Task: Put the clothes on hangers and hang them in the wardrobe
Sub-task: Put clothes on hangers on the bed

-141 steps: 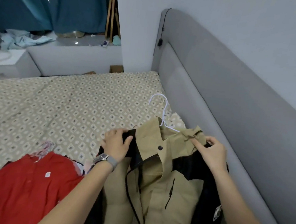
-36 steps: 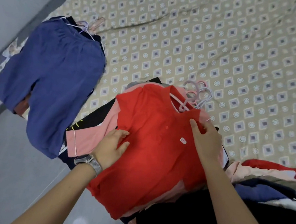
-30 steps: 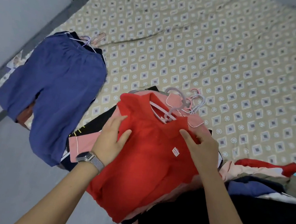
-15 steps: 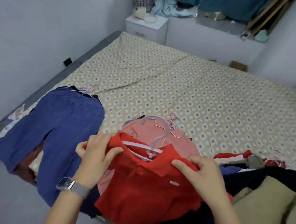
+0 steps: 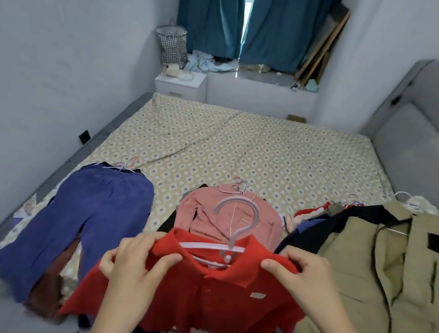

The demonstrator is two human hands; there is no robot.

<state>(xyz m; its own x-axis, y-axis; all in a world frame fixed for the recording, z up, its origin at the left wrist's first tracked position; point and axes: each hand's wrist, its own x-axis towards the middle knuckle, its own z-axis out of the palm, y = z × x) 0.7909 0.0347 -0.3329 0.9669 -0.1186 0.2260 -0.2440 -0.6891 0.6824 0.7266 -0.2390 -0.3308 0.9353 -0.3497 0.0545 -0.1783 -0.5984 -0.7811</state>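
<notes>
1. The red shirt (image 5: 216, 300) is sitting on a pale hanger (image 5: 233, 229), held up off the bed (image 5: 241, 147) between both hands, hook sticking straight up above the collar.
2. Left hand (image 5: 133, 268) is pinching the shirt's shoulder, thumb on the front and fingers curled round the fabric at the hanger's end.
3. Right hand (image 5: 306, 284) is doing the same on the other shoulder, fingers curled over the top, thumb pressing the collar edge.
4. Just beyond the hands, a pink top (image 5: 224, 215) is lying on the bed on its own hanger, partly hiding behind the red shirt.
5. Out past the left hand, blue trousers (image 5: 84, 223) are lying flat, legs hanging over the bed edge.
6. Right beside the right hand, a tan jacket (image 5: 379, 275) with black trim is sprawling over a pile of other clothes.
7. Way beyond both hands: teal curtains (image 5: 253, 22), a white nightstand (image 5: 179, 84) and a checked basket (image 5: 172, 43). Grey headboard (image 5: 418, 126) is running along the right-hand side.
</notes>
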